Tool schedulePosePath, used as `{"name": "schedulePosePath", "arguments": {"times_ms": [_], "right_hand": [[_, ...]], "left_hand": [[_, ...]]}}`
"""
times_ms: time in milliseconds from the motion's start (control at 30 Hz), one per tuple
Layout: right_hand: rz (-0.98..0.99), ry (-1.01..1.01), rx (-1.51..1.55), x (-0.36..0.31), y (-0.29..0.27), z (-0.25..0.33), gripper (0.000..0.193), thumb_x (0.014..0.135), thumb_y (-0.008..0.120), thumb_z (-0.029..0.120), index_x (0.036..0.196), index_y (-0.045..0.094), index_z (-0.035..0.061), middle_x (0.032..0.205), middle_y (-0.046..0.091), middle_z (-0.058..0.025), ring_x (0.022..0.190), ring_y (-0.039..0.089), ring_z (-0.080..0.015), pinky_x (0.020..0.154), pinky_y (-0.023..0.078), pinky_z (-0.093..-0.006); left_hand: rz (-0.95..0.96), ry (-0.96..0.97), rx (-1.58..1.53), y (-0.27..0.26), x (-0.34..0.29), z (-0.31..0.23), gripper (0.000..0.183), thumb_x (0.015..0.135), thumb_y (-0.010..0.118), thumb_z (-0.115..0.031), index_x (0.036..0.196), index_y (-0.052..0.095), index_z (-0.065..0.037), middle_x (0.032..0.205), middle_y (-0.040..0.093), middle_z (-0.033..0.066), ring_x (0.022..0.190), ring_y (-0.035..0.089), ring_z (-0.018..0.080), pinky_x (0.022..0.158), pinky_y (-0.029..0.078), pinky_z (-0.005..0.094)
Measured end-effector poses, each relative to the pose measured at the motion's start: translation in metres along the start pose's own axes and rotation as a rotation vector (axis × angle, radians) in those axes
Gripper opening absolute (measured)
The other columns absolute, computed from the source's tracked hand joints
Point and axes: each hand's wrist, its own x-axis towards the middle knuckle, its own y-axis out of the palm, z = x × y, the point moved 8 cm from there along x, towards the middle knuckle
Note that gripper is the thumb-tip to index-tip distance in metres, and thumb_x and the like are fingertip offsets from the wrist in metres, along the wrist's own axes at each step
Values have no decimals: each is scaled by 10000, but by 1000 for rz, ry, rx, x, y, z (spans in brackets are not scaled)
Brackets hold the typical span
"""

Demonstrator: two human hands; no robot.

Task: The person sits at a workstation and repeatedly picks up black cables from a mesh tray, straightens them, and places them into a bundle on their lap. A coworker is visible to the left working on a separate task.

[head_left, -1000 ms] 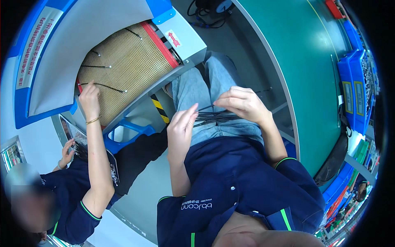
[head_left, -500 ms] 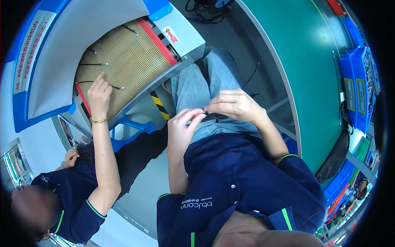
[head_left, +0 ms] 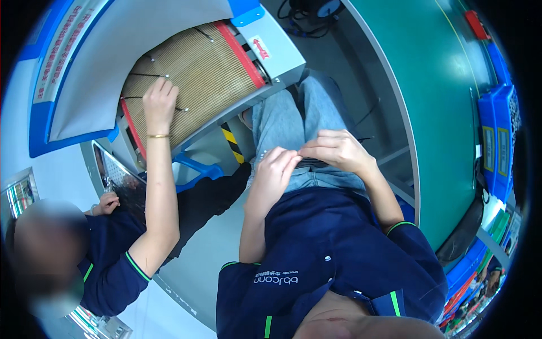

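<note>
Both my hands meet over my lap, fingertips pinched together. My left hand (head_left: 275, 174) is closed, its thumb and forefinger against the fingertips of my right hand (head_left: 340, 151), which is closed as well. Thin black cables (head_left: 311, 163) show beneath and between the hands, partly hidden by the fingers. Small pale cable ends show beside the left hand's knuckles. Past the right hand, a black cable end (head_left: 366, 139) with a light tip sticks out. What exactly the fingertips pinch is too small to make out.
To the left, a co-worker's hand (head_left: 160, 101) is over a mesh conveyor belt (head_left: 197, 79) carrying several short black cables. The belt leads under a grey-white curtain (head_left: 107, 73). At right stands a green-topped table (head_left: 429, 113) with blue bins (head_left: 497, 147). A blue stool (head_left: 195, 172) stands below the belt.
The view has shifted, so everything sits further right and mostly lower. My left hand's fingers have closed in against the right fingertips. The co-worker's hand has moved further over the belt.
</note>
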Motion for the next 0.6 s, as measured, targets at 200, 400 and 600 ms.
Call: {"name": "schedulePosePath", "arguments": {"times_ms": [200,400,600], "right_hand": [[-25,105,151,-3,-1,-6,124,744,719,108,834,655,51,818,654,-47,691,624,-225,609,500,-325],[71,180,205,-8,10,-10,108,759,705,98,850,671,51,783,648,-65,684,636,-234,602,505,-325],[77,269,168,-9,14,-15,96,780,683,102,845,665,34,794,642,-77,704,632,-251,631,507,-337]], "left_hand": [[-48,184,59,-2,-5,-9,131,780,698,-100,862,629,-24,799,592,82,758,581,251,675,474,359],[-101,286,154,-1,-11,-10,115,761,709,-54,833,634,-7,785,612,79,741,598,231,662,497,336],[-170,264,140,6,-14,-6,169,774,691,-32,924,619,-3,884,624,96,783,612,246,691,504,344]]}}
